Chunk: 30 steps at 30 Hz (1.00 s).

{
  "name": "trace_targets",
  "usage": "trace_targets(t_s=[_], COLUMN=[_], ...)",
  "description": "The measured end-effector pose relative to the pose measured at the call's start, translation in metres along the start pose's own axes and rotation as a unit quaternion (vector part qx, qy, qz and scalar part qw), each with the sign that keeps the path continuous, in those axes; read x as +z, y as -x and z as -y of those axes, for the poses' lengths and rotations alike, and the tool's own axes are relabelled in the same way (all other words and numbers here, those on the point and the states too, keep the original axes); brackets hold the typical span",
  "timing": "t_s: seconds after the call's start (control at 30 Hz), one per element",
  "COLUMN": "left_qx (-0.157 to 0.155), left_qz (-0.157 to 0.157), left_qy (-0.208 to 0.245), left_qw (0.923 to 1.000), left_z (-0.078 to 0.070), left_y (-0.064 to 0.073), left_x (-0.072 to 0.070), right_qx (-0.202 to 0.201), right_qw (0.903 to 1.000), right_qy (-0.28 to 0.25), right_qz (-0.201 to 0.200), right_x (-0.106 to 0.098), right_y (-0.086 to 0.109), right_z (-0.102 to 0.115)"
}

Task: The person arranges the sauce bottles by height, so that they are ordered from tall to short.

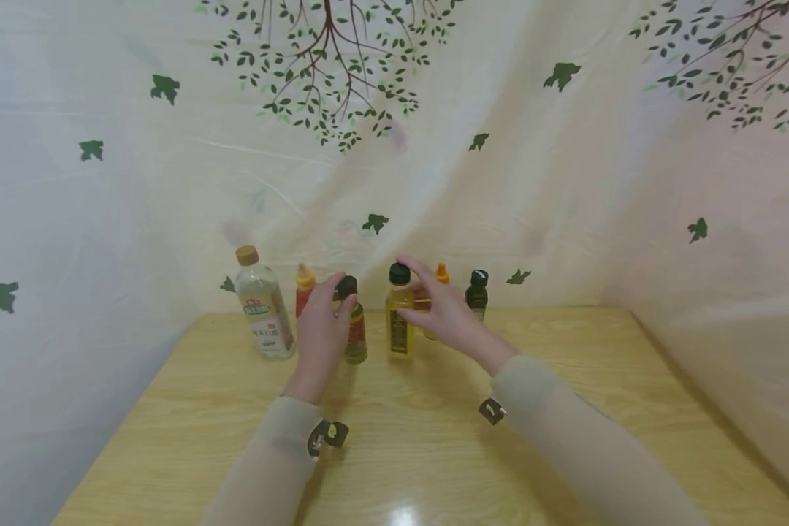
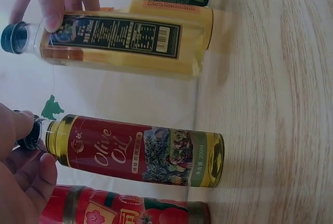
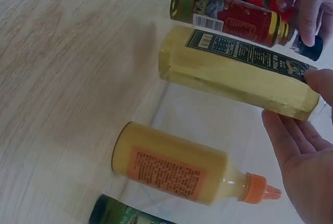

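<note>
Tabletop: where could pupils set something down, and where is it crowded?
The tabletop is bare between the left sleeve and right sleeve, and from the dark green bottle to the tabletop's right edge. The back is crowded, from the tan-capped clear bottle to that green one; only a slim gap parts the Olive Oil bottle from the golden oil bottle.

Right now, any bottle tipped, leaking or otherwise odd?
Nothing stands out. The red-labelled olive oil bottle in the left hand and the yellow oil bottle in the right hand look upright and capped; no spill shows on the table.
</note>
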<state>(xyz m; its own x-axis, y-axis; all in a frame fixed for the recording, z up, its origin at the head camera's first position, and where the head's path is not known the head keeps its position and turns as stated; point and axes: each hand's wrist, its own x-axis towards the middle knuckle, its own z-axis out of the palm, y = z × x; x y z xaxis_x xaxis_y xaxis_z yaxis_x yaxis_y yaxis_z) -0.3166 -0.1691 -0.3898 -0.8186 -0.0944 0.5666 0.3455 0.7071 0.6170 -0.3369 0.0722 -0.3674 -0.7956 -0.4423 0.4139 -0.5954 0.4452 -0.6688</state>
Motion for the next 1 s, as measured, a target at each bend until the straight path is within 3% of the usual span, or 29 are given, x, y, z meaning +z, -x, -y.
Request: trace_targets(t_s=[1.0], left_qx=[0.012], left_qz=[-0.004], left_qy=[-0.020], left_qw=[0.9997], left_z=[-0.001], left_y=[0.001], left_x=[-0.002], right_qx=[0.013], right_qw=[0.9987], right_qy=[-0.015], right_qz=[0.047], right_x=[0.025], right_y=[-0.015], right_z=[-0.005])
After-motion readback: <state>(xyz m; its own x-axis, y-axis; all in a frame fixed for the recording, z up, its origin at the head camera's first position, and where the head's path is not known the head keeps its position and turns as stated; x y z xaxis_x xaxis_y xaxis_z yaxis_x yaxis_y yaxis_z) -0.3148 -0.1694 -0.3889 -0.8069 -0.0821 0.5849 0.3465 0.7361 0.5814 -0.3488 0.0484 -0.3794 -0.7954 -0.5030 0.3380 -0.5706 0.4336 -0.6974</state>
